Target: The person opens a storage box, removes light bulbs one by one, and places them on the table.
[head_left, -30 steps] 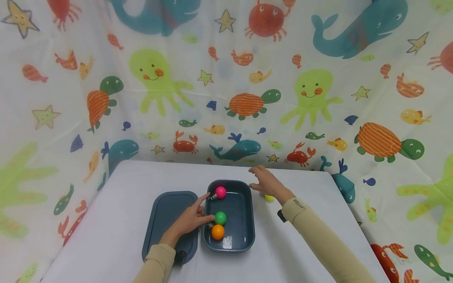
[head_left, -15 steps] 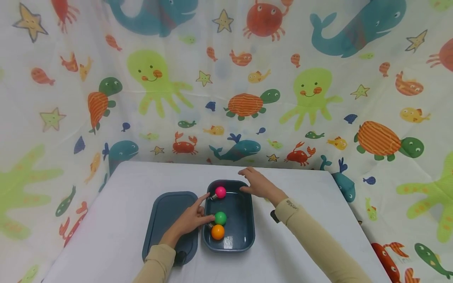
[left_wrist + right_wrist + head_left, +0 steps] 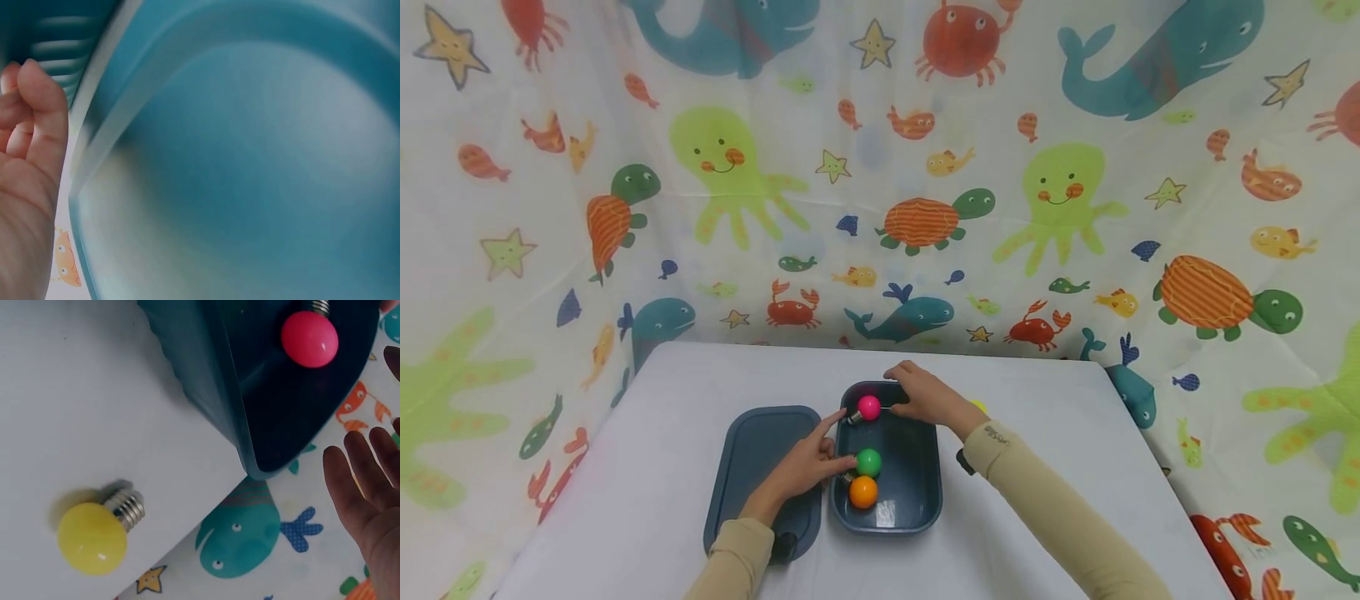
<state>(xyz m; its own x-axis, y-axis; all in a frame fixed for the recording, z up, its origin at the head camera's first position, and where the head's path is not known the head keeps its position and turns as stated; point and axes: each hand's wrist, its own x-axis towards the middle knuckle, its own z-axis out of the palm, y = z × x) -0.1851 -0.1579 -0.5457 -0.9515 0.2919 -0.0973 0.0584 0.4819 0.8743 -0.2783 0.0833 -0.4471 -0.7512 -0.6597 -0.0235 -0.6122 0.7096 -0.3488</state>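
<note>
A curtain printed with sea creatures (image 3: 1075,292) backs a white table (image 3: 1045,467). On it stands a blue tray (image 3: 910,471), a flat lid (image 3: 756,454) just beside it. The tray contains a pink bulb (image 3: 869,407), a green bulb (image 3: 868,462) and an orange bulb (image 3: 862,492). A yellow bulb (image 3: 92,539) lies outside, on the table. The left hand (image 3: 803,463) crosses the near-left rim, index and thumb extended, no grasp evident. The right hand (image 3: 928,397), fingers spread and visibly unloaded, hangs over the far end. Judged risks: a low sweep could knock the pink bulb; the unrestrained yellow bulb, being round, could roll if brushed.
</note>
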